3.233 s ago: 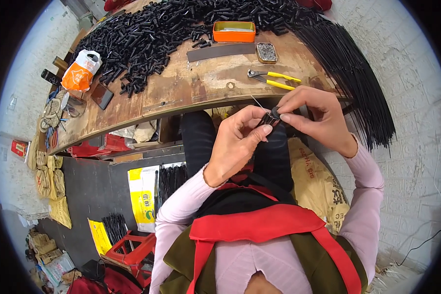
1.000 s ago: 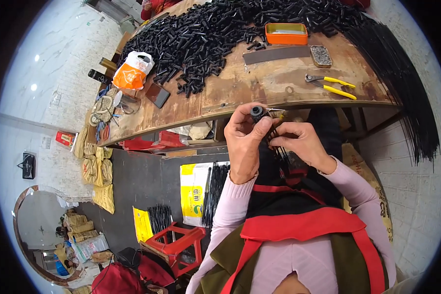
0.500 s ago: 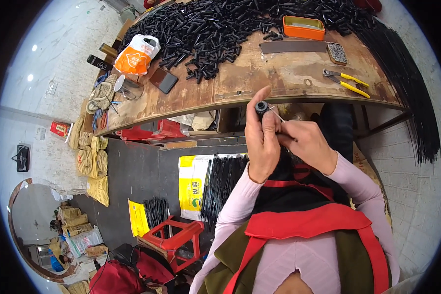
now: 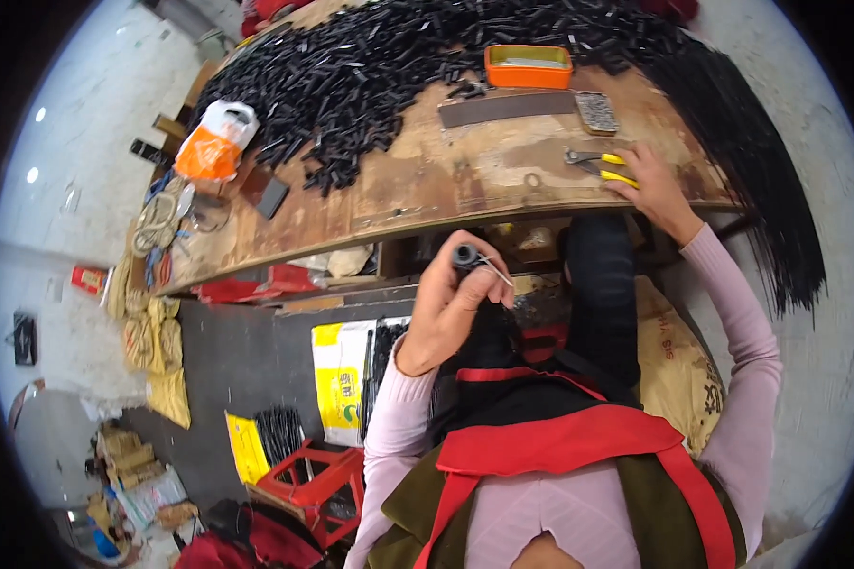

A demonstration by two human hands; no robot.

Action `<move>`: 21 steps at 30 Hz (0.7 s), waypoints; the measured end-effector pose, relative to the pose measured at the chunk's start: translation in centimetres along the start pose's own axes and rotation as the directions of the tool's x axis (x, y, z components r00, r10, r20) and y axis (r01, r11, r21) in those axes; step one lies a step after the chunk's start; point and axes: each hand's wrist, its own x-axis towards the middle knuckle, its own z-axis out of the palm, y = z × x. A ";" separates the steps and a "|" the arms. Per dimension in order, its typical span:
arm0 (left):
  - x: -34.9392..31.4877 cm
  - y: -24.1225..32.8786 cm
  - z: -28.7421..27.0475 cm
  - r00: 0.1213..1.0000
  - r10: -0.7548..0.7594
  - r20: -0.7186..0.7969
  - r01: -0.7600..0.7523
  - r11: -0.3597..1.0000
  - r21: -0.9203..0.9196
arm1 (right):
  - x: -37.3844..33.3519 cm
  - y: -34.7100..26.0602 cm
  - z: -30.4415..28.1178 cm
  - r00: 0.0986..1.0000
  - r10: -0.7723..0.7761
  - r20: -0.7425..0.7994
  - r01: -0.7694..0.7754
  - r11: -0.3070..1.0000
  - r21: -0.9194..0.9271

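My left hand, closed, holds a short black tube above my lap, its round open end facing up. A thin pale wire or rod sticks out beside the tube, past my thumb. At the table's front right, my right hand has its fingers around the yellow handles of a pair of end-cutting pliers. The pliers still lie on the wood, their dark jaws pointing left. Part of the handles is hidden by my fingers.
A large heap of black tubes covers the table's far side. Long black rods hang over its right end. An orange tin, a dark flat strip, a bristly grey block, a phone and a bag lie around.
My right hand has left my left hand and reached forward right to the pliers. The left hand still holds the tube, a little lower and further left in view. The view has shifted.
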 end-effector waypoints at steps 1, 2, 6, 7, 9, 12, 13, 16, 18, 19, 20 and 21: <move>0.1 -0.2 0.0 1.000 -0.007 0.001 0.007 1.000 -0.012 | 0.3 0.4 0.0 0.998 -0.005 0.067 0.007 1.000 -0.023; 0.0 -0.5 0.1 1.000 -0.018 0.003 0.018 1.000 -0.025 | 0.3 0.5 0.2 0.997 -0.023 0.071 0.023 1.000 0.001; -0.5 -0.8 1.0 0.991 -0.037 -0.127 0.042 0.998 0.041 | -0.7 -3.9 -0.6 0.967 0.253 -0.031 -0.188 0.789 0.585; -0.6 -0.8 1.0 0.990 -0.041 -0.137 0.048 0.998 0.048 | -1.3 -5.6 -1.5 0.953 0.257 0.160 -0.269 0.479 0.835; -0.7 -0.8 0.8 0.981 -0.070 -0.182 0.094 0.988 0.126 | -1.4 -9.2 -5.0 0.851 0.115 0.512 -0.525 0.175 0.833; -0.6 -0.1 2.1 0.981 0.093 -0.173 -0.029 0.939 0.343 | -1.7 -14.0 -7.9 0.763 0.019 0.647 -0.574 0.480 0.663; -0.9 -0.6 1.9 0.982 0.107 -0.154 -0.064 0.963 0.261 | -2.3 -14.9 -7.6 0.898 -0.041 0.439 -0.302 0.668 0.680; -1.3 -0.2 2.3 0.988 0.074 -0.136 -0.031 0.955 0.294 | -2.9 -17.0 -8.5 0.973 -0.186 0.135 0.111 0.896 0.430; -1.6 0.5 2.5 0.990 0.049 -0.130 -0.010 0.959 0.283 | -2.8 -17.8 -8.9 0.968 -0.244 0.052 0.224 0.943 0.247; -1.9 0.7 2.7 0.992 0.025 -0.121 0.008 0.964 0.264 | -2.7 -18.0 -8.8 0.966 -0.257 0.009 0.252 0.953 0.171; -2.1 0.9 2.7 0.994 0.003 -0.108 0.024 0.968 0.248 | -2.6 -18.2 -8.7 0.962 -0.271 -0.036 0.274 0.957 0.092; -2.3 0.8 2.6 0.994 0.007 -0.109 0.020 0.969 0.247 | -2.6 -18.3 -8.6 0.961 -0.274 -0.036 0.276 0.957 0.088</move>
